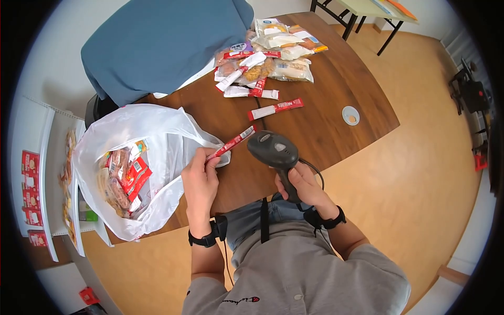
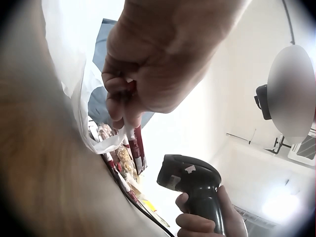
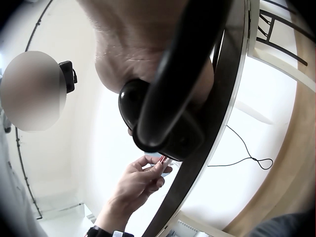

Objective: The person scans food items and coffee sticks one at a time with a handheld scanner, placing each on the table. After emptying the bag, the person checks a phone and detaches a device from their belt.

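Observation:
My left hand (image 1: 201,178) pinches the near end of a red and white coffee stick (image 1: 237,140) over the table, beside the bag's edge. In the left wrist view the fingers cover much of that stick. My right hand (image 1: 307,184) grips a black handheld barcode scanner (image 1: 273,149) by its handle; its head is tilted toward the stick. In the right wrist view the scanner's dark handle and cable hide most of that hand. A white plastic bag (image 1: 163,123) with several packaged foods stands at the left. Another coffee stick (image 1: 276,108) lies beyond the scanner.
A pile of wrapped breads (image 1: 293,68) and coffee sticks lies at the table's far side. Near the right edge sits a small round lid (image 1: 350,115). Blue cloth (image 1: 163,47) drapes something behind. Shelves (image 1: 44,184) with red packs stand left. The scanner's cable (image 1: 320,176) loops beside the right hand.

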The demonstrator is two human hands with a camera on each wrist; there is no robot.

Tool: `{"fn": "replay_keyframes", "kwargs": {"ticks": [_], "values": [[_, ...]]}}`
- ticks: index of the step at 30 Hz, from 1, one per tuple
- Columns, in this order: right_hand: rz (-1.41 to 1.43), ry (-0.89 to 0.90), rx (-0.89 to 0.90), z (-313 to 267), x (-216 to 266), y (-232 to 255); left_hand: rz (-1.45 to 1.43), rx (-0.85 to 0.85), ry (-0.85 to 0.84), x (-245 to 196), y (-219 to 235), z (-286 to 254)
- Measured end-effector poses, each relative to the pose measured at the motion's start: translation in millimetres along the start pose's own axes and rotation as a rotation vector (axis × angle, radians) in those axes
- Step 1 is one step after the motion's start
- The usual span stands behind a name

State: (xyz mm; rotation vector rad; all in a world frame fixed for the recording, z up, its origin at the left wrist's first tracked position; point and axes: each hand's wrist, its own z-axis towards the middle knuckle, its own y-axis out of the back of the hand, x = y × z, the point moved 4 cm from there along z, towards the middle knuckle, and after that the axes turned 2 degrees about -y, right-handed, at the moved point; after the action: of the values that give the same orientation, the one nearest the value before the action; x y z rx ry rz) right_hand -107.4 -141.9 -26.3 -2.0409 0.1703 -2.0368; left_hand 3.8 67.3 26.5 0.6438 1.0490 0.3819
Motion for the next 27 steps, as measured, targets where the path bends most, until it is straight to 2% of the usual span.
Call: {"fn": "replay_keyframes", "kwargs": {"ticks": [6, 8, 10, 12, 14, 15, 17, 18, 20, 21, 23, 27], "values": [[0.074, -0.007, -0.006, 0, 0, 2, -0.027, -0.022, 0.051, 2, 18, 12], [0.102, -0.018, -0.002, 2, 3, 2, -0.042, -0.099, 0.013, -10, 29, 35], [0.125, -0.032, 0.014, 3, 4, 1, -0.096, -0.185, -0.114, -29, 31, 71], [0.134, -0.042, 0.004, 3, 2, 2, -0.061, -0.143, -0.132, -43, 24, 114], [0.134, -0.043, 0.006, 2, 0, 1, 0.103, -0.296, -0.432, -59, 11, 145], [0.139, -0.029, -0.005, 2, 1, 2, 0.098, -0.295, -0.433, -66, 7, 145], [0.146, -0.022, -0.017, 1, 2, 3, 0.059, -0.362, -0.581, -86, 1, 147], [0.159, -0.019, -0.024, -1, 1, 3, 0.049, -0.344, -0.596, -86, -7, 142], [0.176, -0.016, -0.025, -1, 2, 7, -0.076, 0.061, -0.346, -63, -41, 128], [0.181, -0.021, 0.004, 0, 1, 6, -0.076, 0.069, -0.348, -56, -52, 124], [0.194, -0.022, 0.009, 0, 0, 7, 0.107, 0.335, -0.321, -42, -84, 114], [0.221, -0.017, 0.021, 1, -3, 7, 0.204, 0.346, -0.361, -37, -108, 103]]}}
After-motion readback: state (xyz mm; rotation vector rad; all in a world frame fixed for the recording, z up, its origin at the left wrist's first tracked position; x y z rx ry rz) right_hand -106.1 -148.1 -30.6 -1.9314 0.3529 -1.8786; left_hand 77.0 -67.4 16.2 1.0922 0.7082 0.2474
